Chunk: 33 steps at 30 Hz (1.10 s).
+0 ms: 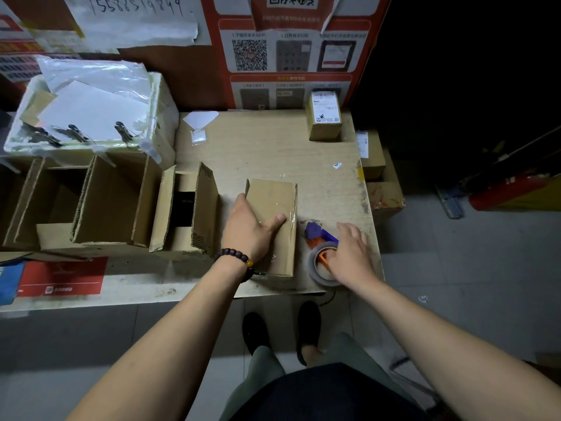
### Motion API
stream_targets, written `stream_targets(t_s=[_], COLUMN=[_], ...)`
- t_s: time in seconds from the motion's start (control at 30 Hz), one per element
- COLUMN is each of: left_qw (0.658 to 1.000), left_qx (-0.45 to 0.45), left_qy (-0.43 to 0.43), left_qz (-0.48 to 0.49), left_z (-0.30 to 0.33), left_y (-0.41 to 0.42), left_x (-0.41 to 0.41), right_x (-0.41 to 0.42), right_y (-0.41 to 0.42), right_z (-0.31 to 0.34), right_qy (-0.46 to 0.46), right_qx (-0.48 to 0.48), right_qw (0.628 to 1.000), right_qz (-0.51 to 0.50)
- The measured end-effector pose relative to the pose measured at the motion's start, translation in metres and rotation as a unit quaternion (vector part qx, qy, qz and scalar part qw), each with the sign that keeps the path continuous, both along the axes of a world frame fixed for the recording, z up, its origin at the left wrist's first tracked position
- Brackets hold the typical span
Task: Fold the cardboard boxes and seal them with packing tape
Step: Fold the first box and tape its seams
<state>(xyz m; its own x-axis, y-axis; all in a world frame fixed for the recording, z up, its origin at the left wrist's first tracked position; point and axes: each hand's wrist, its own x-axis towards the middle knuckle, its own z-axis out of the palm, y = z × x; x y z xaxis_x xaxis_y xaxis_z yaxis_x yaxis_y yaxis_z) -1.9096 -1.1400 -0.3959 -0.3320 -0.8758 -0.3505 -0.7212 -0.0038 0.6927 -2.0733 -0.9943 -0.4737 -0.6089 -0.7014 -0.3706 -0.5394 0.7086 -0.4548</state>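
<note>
A closed cardboard box (274, 205) lies on the wooden table near its front edge, with clear tape along its right side. My left hand (249, 227) grips this box from the left, thumb across its top. Just right of the box sits a tape dispenser (320, 238) with a purple and orange frame and a roll of packing tape (315, 268). My right hand (352, 253) rests on the dispenser, fingers spread over the roll. Several opened boxes (185, 211) with upright flaps stand in a row to the left.
A small labelled parcel (323, 117) stands at the table's back right. A white foam tray (161, 95) with papers and clips sits at the back left. More cartons (385, 196) are stacked off the table's right edge. A poster wall rises behind.
</note>
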Motion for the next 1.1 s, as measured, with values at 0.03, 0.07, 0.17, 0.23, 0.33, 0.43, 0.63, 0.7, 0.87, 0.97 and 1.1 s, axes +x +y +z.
stream_targets(t_s=[0.03,0.07,0.17,0.23,0.33,0.43,0.63,0.7,0.87,0.97,1.1], left_qw=[1.000,1.000,1.000,1.000,0.994,0.981,0.955,0.916,0.910,0.904,0.938], left_qx=[0.000,0.001,-0.008,-0.022,-0.102,-0.187,0.210,0.313,0.321,0.329,0.234], left_qy=[0.001,0.002,-0.001,-0.013,-0.041,0.014,0.210,0.249,0.257,0.266,0.249], left_qz=[-0.001,-0.002,0.001,0.004,-0.005,-0.043,0.015,0.043,0.052,0.068,0.062], left_z=[0.000,0.000,-0.002,-0.001,0.008,0.027,0.069,0.078,0.076,0.072,0.065], left_y=[0.000,0.001,0.001,0.002,0.009,0.021,0.032,0.031,0.030,0.029,0.033], left_x=[0.000,0.000,0.002,0.005,0.008,0.007,-0.007,-0.011,-0.009,-0.007,-0.007], right_x=[-0.009,-0.015,-0.020,-0.021,-0.025,-0.028,-0.025,-0.028,-0.032,-0.034,-0.036], right_y=[0.006,0.010,0.011,0.007,0.004,0.010,0.026,0.028,0.027,0.024,0.021], right_z=[-0.010,-0.018,-0.030,-0.029,-0.013,0.029,0.106,0.110,0.107,0.107,0.106], right_qy=[0.024,0.043,0.069,0.056,-0.060,-0.198,-0.161,-0.097,0.025,0.124,0.183], right_qx=[0.081,0.131,0.149,0.137,0.065,-0.071,-0.280,-0.288,-0.311,-0.311,-0.295], right_qw=[0.996,0.990,0.985,0.989,0.994,0.974,0.945,0.946,0.930,0.909,0.893], right_qz=[0.021,0.042,0.062,0.023,-0.059,-0.077,0.060,0.108,0.196,0.246,0.287])
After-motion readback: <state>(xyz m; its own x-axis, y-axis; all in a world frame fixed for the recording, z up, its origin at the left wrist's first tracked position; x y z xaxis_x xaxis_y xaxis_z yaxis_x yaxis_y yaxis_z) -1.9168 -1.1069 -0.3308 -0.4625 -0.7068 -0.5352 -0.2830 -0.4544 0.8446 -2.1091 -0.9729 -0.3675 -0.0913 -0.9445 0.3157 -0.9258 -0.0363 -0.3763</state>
